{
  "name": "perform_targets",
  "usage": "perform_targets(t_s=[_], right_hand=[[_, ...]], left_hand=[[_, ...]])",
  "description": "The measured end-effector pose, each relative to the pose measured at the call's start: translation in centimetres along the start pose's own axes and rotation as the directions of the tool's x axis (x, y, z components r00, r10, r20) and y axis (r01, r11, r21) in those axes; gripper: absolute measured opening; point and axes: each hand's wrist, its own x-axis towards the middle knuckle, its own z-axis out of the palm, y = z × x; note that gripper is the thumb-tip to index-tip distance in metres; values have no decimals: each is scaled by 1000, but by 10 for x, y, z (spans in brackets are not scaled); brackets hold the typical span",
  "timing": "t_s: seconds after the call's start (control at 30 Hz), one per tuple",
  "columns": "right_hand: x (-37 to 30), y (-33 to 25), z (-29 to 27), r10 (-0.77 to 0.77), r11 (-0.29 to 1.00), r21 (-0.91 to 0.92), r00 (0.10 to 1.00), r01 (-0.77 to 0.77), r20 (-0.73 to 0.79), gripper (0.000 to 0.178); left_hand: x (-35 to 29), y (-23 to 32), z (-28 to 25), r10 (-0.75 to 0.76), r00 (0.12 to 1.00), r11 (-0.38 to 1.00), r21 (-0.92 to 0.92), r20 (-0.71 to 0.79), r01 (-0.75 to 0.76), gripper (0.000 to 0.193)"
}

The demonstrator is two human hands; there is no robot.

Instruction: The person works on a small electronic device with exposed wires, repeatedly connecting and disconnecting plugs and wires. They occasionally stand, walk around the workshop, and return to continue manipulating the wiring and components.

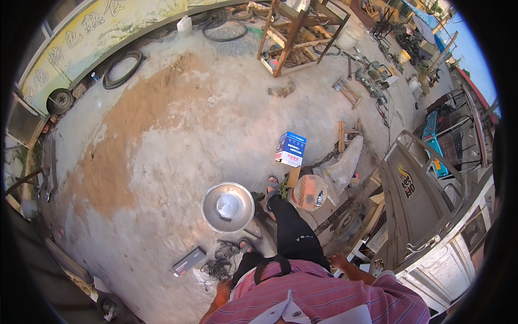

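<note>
Both hands empty as far as I can see. Left grip [223, 289] hangs loose at my hip; right grip [339, 262] is low by my thigh, fingers partly hidden, so I cannot tell if it's clenched.

Nearest thing ahead of the left grip: the tangle of black cable [220, 263] on the concrete floor [162, 135], with a dark flat box [188, 261] just to its left. Cable looks limp and light, and likely to snag; I'd take it by the bunched middle.

Further out from the same grip sits the metal bowl [227, 208]. It looks thin, stiff and slick, so grab it by the rim.

Off the right grip: a grey metal cart [415, 205], hard edges, close. Netted jar [308, 192] and blue-white carton [291, 149] beyond my forward foot. Open room is out left over the floor; the right side is crowded.
</note>
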Motion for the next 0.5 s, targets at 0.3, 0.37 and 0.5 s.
perform_targets(t_s=[0.3, 0.37, 0.5], right_hand=[[226, 26, -143, -105, 992, -92, 975, 88, -194, 39], [251, 24, -213, -279, 957, -152, 927, 247, -250, 32], [264, 1, -360, -144, 946, 257, 967, 197, -208, 20]], left_hand=[[106, 214, -46, -496, 868, 744, -509, 14, 433, 23], [123, 276, -47, -588, 808, 681, -526, 23, 510, 27], [173, 419, -31, -547, 837, 734, -486, -9, 475, 27]])
